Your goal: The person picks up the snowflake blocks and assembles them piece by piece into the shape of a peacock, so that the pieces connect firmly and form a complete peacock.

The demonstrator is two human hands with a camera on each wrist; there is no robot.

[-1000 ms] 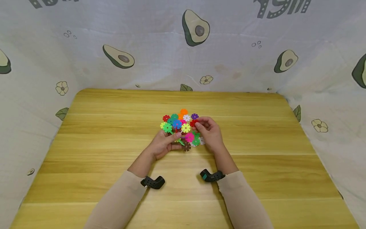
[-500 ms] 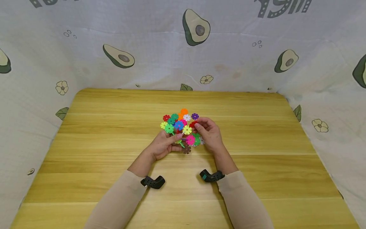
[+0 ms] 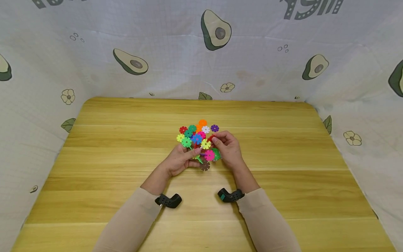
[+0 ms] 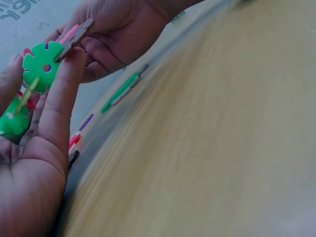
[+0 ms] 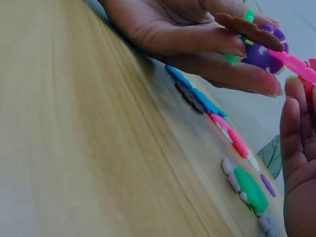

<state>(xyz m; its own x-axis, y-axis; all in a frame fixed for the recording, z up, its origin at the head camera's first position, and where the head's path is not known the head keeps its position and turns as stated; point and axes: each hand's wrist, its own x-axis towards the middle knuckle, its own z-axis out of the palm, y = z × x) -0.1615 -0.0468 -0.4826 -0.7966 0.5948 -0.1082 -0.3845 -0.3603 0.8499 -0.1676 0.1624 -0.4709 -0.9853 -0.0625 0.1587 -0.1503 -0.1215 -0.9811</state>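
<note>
My left hand (image 3: 179,160) grips a joined cluster of notched plastic snowflake discs. In it are a brown disc (image 3: 204,165), a pink disc (image 3: 209,155), a purple disc (image 5: 261,57) and a green disc (image 4: 39,64). Thumb and fingers of my right hand (image 3: 231,148) pinch a red snowflake disc (image 3: 210,138), seen nearly edge-on in the head view. From the right wrist, the red disc (image 5: 307,86) is close by the pink one; whether they are joined I cannot tell. The left fingers hide part of the cluster.
Loose snowflake discs lie on the wooden table (image 3: 283,140) just beyond the hands, among them a blue disc (image 3: 196,139), an orange disc (image 3: 203,123) and a purple disc (image 3: 214,128). Printed cloth (image 3: 176,70) hangs behind the table's far edge.
My right hand has shifted slightly left and down, nearer the left hand. The red disc has turned from face-on towards edge-on. The cluster in the left hand sits a little lower.
</note>
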